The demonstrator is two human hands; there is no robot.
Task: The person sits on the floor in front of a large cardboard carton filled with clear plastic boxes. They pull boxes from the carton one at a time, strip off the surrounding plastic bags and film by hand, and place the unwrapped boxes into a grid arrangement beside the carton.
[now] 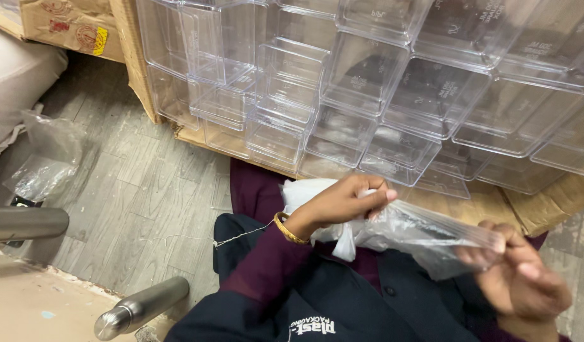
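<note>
The left hand (342, 201) is gripping one end of a clear plastic bag (418, 237), fingers curled over the bunched film and over something white inside or beneath it, so that end is being pinned in place. The right hand (526, 278) is pinching the opposite end between thumb and fingertips; it is blurred, so the exact grip is hard to read, but the film is being drawn taut between the two hands, which are standing well apart. The bag is hanging over the person's lap, above a dark jacket (342, 304), which is keeping it off the floor (140, 190). A gold bangle (287, 229) is sitting on the left wrist, with a thin thread trailing from it. Just beyond the hands, stacked clear plastic containers (368, 82) are lying on their sides in an open cardboard box (545, 202), mouths facing the person. Off to the left, crumpled clear bags (42, 158) are lying on the floor, well apart from the hands
</note>
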